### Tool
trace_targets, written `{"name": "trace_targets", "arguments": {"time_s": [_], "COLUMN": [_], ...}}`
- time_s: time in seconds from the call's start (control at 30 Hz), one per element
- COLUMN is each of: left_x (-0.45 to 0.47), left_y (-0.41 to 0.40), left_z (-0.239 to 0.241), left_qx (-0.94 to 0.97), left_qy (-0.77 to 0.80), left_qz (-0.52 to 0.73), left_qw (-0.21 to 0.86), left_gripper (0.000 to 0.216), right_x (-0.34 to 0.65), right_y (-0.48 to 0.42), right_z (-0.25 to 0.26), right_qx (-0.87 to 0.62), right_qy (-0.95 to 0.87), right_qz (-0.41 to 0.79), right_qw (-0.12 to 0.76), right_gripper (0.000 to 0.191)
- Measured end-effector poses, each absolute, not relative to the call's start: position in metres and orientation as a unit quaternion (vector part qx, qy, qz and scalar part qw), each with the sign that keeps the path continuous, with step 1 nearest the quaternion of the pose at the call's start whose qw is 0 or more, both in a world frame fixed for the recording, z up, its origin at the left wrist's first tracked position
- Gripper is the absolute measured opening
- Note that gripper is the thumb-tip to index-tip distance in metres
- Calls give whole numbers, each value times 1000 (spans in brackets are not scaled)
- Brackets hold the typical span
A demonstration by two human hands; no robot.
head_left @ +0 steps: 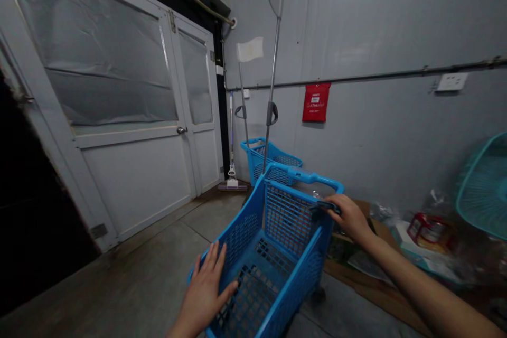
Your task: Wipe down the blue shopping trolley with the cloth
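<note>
Work looks unfinished: my right hand [350, 215] grips a dark item [325, 206] at the lower-centre cart [301, 285], my left hand [208, 286] loosely spread.

And here's the pale grey wall [380, 21], a dark conduit [368, 79] running right across it to a white socket [452, 82], with a red pouch [316, 103] hanging just below the line. Over on the left, white doors [138, 174], shut, their upper panes [106, 58] grey and wrinkled, catching a bright glint at the top corner! Below, dull grey floor [154, 259], seamed and dimly lit.
</note>
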State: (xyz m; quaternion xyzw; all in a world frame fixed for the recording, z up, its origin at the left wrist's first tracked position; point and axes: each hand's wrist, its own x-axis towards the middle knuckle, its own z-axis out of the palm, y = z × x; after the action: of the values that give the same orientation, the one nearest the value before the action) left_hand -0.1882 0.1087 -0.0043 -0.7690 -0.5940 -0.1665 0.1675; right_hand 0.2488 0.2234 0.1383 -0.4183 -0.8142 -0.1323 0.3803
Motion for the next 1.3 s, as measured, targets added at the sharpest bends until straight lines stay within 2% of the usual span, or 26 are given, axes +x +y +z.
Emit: {"name": "trace_targets", "arguments": {"time_s": [0.17,0.3,0.47,0.63,0.83,1.1,1.23,1.3], "left_x": [-190,-187,-187,-187,-188,-170,-163,-162], "left_y": [112,112,112,110,112,124,122,119], "left_z": [-5,-6,-6,-3,-2,5,15,18], "left_qx": [-769,-767,-768,-767,-763,-777,-764,-762], "left_qy": [-590,-591,-596,-601,-606,-606,-636,-640], "left_qz": [-183,-192,-180,-171,-173,-135,-85,-79], "left_qw": [168,161,148,143,146,104,64,60], "left_gripper": [87,85,86,86,85,86,92,92], "right_x": [261,275,280,270,270,166,148,159], "right_y": [205,225,275,285,246,169,174,197], "right_z": [233,260,210,132,93,55,68,83], "right_qx": [-386,-403,-469,-506,-464,-324,-284,-299], "right_qy": [-776,-768,-762,-791,-826,-917,-946,-947], "right_qz": [-274,-332,-284,-232,-163,-23,-14,-49], "right_qw": [417,372,345,255,276,230,156,109], "right_gripper": [17,23,27,36,61,42,44,37]}}
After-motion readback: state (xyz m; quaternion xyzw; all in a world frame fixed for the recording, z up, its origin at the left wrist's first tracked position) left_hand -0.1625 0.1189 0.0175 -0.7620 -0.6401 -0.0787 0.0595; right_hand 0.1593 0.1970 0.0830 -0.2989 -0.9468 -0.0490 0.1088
